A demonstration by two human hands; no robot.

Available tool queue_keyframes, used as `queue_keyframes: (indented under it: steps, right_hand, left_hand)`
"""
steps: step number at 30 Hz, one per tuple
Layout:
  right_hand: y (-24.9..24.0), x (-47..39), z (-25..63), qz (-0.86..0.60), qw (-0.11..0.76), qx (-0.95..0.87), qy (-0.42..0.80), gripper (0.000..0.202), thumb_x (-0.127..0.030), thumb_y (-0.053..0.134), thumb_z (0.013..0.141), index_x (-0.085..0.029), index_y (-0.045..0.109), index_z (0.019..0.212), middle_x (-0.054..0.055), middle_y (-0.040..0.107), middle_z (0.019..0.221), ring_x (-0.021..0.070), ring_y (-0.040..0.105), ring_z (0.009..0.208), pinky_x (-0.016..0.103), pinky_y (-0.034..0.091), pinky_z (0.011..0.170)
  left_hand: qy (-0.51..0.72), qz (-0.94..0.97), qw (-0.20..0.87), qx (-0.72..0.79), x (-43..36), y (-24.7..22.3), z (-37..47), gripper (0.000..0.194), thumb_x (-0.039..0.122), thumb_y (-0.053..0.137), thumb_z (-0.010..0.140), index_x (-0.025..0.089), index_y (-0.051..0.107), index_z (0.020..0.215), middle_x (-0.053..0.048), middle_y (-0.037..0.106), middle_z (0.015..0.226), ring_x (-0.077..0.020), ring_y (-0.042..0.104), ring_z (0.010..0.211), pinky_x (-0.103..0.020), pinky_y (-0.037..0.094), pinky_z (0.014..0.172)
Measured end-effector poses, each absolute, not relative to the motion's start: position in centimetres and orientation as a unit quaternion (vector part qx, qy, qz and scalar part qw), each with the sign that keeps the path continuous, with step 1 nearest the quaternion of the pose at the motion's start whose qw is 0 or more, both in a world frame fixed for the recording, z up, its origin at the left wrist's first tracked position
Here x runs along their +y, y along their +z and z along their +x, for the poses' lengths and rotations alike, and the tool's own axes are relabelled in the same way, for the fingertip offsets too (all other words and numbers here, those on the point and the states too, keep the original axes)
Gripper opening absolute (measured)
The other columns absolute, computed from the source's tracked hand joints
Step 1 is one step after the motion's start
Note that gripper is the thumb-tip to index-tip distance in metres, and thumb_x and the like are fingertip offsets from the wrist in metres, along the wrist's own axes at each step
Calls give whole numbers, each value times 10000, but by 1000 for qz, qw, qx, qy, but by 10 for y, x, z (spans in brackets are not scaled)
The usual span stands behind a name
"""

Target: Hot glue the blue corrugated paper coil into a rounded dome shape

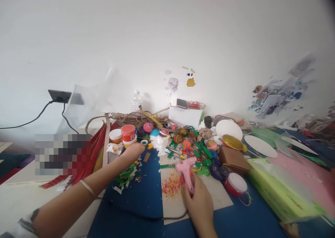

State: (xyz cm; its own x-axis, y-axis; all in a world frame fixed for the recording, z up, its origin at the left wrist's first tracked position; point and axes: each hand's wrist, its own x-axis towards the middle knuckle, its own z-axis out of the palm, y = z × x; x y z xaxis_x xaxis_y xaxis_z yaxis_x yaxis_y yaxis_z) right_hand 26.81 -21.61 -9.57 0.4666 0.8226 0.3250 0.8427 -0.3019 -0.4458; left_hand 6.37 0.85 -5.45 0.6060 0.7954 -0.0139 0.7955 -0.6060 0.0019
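A pink glue gun [186, 171] is held by its handle in my right hand [199, 202], above a pale board [171, 210] covered in part by red and orange bits [172, 185]. Its black cord [146, 217] runs left across the blue table. My left hand [138, 149] reaches forward beside the stacked jars, near a small roll of tape [144, 142]; its fingers are hidden from view. The red jar [128, 132] stands just behind that hand, with an orange jar [115, 136] at its left.
Green scraps [127, 177] lie left of the board. Yarn balls, ribbons and crumpled tissue [159, 144] crowd the back. At right are a brown box [234, 159], a red tub [236, 184] and a green package [282, 191]. A bottle [137, 101] stands by the wall.
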Motion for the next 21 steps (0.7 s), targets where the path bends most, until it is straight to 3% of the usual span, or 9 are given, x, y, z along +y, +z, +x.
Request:
queue_keyframes:
  steps: [8,12,17,21]
  right_hand:
    - [-96,-216,268,-804,295,-516,-22,438,-339,439,820,-122,505,1194,137,640,1089,264,607,975,332,471,771]
    - [-96,-216,268,-804,295,-516,-22,443,-335,438,816,-118,505,1196,139,633,1104,260,606,978,327,473,772]
    - [-95,-217,268,-807,290,-515,-17,457,-321,439,812,-107,495,1211,143,621,1129,268,597,990,347,464,799]
    - [-95,-217,268,-804,291,-518,-23,449,-312,443,811,-113,501,1208,141,625,1122,257,603,982,331,470,787]
  left_hand:
    - [-69,893,-20,444,13,-51,69,315,311,535,856,153,529,1128,-80,571,1132,-197,586,948,-404,502,797]
    - [-43,892,-29,449,19,-42,63,210,216,461,879,105,608,980,-132,631,987,-211,611,903,-351,486,790]
    - [-30,879,-28,475,16,-36,58,289,193,347,887,122,627,896,-142,666,860,-248,647,844,-333,495,706]
    - [-30,886,-5,463,13,-36,55,261,122,384,842,139,618,956,-133,672,939,-238,645,872,-315,490,722]
